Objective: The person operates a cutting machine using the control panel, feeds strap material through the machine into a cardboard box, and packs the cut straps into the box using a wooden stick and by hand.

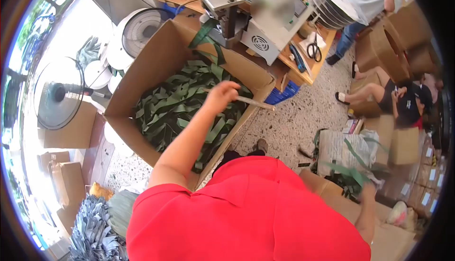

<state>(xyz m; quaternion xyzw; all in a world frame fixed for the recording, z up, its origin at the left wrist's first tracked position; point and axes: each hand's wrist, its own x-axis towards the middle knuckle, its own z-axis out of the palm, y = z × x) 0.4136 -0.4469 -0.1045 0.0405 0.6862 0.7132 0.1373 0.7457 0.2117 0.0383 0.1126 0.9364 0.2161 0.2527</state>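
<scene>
My left hand (pixel 222 97) is closed around a thin, pale stick (pixel 256 102). It hovers above a large open cardboard box (pixel 137 78) heaped with dark green fabric straps (pixel 175 100). Low on the right, my right hand (pixel 367 194) is blurred by motion. A green strap (pixel 348 172), smeared as well, runs up to its fingers and seems gripped there. Below that hand lie more dark green straps (pixel 348 187) on an open carton (pixel 327 192), beside a whitish plastic sack (pixel 334 149).
A workbench (pixel 308 71) with a machine (pixel 263 38), scissors (pixel 313 50) and a blue-handled tool (pixel 297 57) stands ahead. Fans (pixel 59 92) are on the left. One person (pixel 407 102) sits at right; another (pixel 365 0) stands behind. Cartons (pixel 405 145) line the right side.
</scene>
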